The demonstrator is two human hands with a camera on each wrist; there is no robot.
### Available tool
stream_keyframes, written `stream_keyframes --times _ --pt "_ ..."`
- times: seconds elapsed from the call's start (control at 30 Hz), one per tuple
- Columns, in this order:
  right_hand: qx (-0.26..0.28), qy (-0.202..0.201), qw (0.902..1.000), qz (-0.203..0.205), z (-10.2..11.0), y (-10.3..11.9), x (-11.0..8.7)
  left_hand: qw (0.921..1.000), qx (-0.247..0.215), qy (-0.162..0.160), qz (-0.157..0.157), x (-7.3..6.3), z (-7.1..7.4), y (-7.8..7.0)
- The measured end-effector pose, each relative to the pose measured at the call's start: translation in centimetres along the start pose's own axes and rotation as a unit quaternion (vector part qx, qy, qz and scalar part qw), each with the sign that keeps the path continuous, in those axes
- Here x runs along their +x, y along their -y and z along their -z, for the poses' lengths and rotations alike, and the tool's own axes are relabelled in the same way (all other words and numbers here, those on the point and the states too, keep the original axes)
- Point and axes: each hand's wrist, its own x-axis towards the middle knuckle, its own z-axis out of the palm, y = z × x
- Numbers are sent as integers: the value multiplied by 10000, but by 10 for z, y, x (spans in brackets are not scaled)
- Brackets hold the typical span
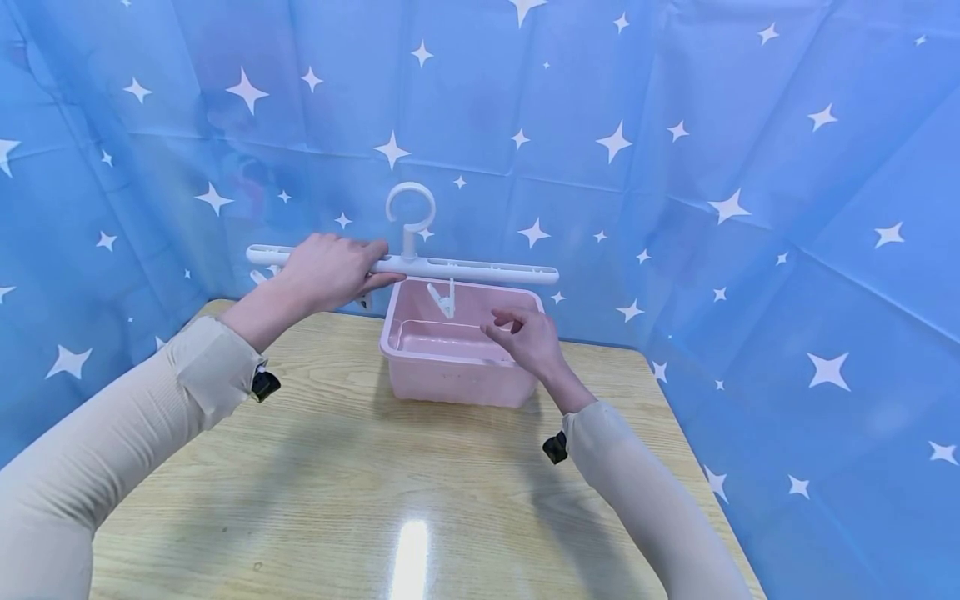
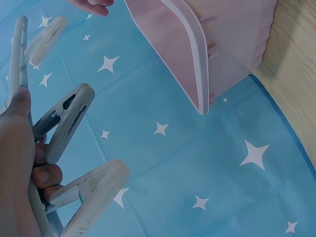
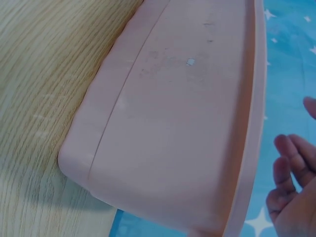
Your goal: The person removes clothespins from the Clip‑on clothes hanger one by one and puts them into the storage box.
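A white clip hanger [image 1: 491, 271] with a round hook on top is held level above the pink bin. My left hand [image 1: 330, 271] grips its bar left of the hook, thumb and fingers wrapped round it. White clips hang under the bar, one clip [image 1: 444, 302] over the bin's opening. The left wrist view shows a clip [image 2: 69, 126] close beside my curled fingers and another clip [image 2: 96, 197] below it. With fingers loosely bent and nothing in them, my right hand [image 1: 528, 342] hovers over the right side of the bin, apart from the hanger.
The pink bin [image 1: 457, 382] stands at the back of the wooden table [image 1: 337, 467]. A blue curtain [image 1: 585, 192] with white stars hangs behind and at both sides. Each sleeve cuff has a small black device, one of them the left device [image 1: 265, 384].
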Motion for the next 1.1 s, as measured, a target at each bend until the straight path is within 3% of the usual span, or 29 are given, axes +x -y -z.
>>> stream_keyframes --times 0.27,0.8,1.1 --pt "106 94 9999 -76 2 3 0 10000 -3 -34 -10 1 -2 0" --pt "849 262 9960 126 8 23 -2 9999 -5 -129 -73 2 0 -1" --pt "1080 348 9934 166 10 31 -4 10000 10 -43 -33 2 -1 -2"
